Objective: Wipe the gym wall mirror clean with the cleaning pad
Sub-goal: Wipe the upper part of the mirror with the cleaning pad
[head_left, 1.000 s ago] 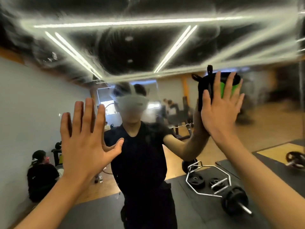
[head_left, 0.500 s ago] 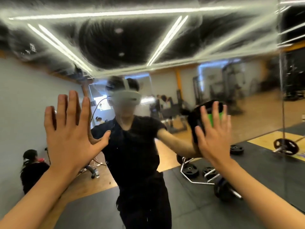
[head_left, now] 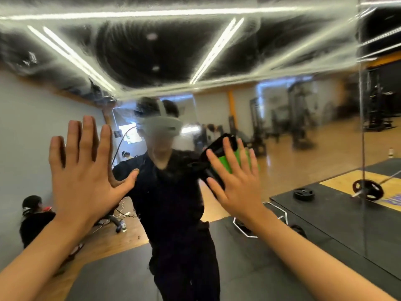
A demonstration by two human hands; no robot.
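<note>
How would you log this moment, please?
right hand: flat, pressing cleaning pad on mirror | left hand: open, raised | upper glass: smeared

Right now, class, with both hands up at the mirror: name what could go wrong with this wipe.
1. The right hand presses the cleaning pad with straight fingers, so it may slip off.
2. The bare left hand may print the mirror.
3. Hazy streaks above could be missed.

Wood floor (head_left: 293, 170), black mats (head_left: 325, 213), ceiling light strips (head_left: 152, 13).
</note>
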